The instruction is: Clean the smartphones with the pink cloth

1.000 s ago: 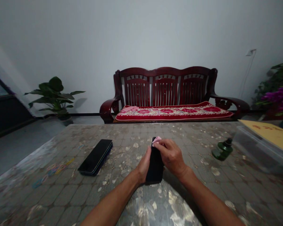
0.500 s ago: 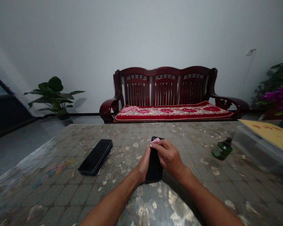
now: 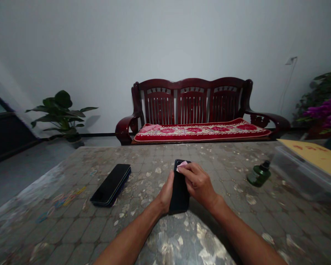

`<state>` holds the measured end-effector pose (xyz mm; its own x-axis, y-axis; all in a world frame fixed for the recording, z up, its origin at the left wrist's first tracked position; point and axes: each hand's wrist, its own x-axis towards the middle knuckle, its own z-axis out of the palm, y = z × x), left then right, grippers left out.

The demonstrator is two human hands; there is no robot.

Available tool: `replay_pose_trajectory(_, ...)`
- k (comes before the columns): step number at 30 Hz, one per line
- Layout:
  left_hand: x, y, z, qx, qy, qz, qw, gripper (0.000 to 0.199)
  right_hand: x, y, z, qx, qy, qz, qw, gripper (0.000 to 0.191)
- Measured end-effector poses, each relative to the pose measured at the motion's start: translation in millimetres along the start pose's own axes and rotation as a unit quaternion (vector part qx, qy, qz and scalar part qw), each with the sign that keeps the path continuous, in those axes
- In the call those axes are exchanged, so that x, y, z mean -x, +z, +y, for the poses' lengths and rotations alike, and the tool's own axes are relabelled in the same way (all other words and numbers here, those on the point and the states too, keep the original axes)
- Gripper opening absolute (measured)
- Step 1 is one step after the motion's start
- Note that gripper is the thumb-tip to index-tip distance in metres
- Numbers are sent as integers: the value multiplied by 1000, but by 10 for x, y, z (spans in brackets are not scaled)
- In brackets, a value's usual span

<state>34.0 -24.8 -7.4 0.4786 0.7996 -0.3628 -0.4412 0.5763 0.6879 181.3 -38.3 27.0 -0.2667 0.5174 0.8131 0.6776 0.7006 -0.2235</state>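
A dark smartphone (image 3: pixel 180 191) is held over the table in front of me, its camera end pointing away. My left hand (image 3: pixel 166 193) grips its left edge, thumb along the side and the other fingers hidden beneath. Between the fingertips of my right hand (image 3: pixel 198 180) is a small pink cloth (image 3: pixel 182 166), pressed on the phone's upper end by the camera area. To the left lies a stack of smartphones (image 3: pixel 111 185), the top one with its black screen up.
Loose coloured rubber bands (image 3: pixel 67 198) lie at the left of the patterned table (image 3: pixel 143 228). On the right stand a green bottle (image 3: pixel 259 175) and a clear plastic box (image 3: pixel 298 176) with yellow card on top. A wooden bench (image 3: pixel 193 99) stands behind the table.
The pink cloth in my right hand has shifted very slightly on the phone, showing more of its upper left corner. The whole view has moved a little; the grips are the same.
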Motion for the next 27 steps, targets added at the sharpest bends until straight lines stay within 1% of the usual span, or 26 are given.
replay_pose_trajectory(5, 65, 47, 46, 2, -18, -14, 1000, 77, -21, -48, 57, 29, 27, 25, 999, 38)
replay_pose_trajectory(8, 86, 69, 59, 15, -20, -26, 999, 74, -34, -63, 72, 39, 30, 29, 998, 36)
replay_pose_trajectory(12, 67, 44, 39, 18, -32, -19, 999, 74, -35, -47, 44, 56, 32, 27, 998, 38)
replay_pose_trajectory(17, 51, 3, 48, 22, -7, -34, 999, 70, -13, -22, 40, 29, 14, 8, 999, 40)
replay_pose_trajectory(20, 52, 9, 54, 10, -4, -25, 1000, 73, -14, -24, 62, 20, 31, 31, 999, 38)
replay_pose_trajectory(23, 28, 1, 9, -20, 3, -26, 999, 75, -34, -22, 59, 5, 50, 57, 997, 39)
replay_pose_trajectory(27, -15, -39, -75, -56, 25, -16, 998, 70, -56, -7, 26, -21, 47, 60, 997, 45)
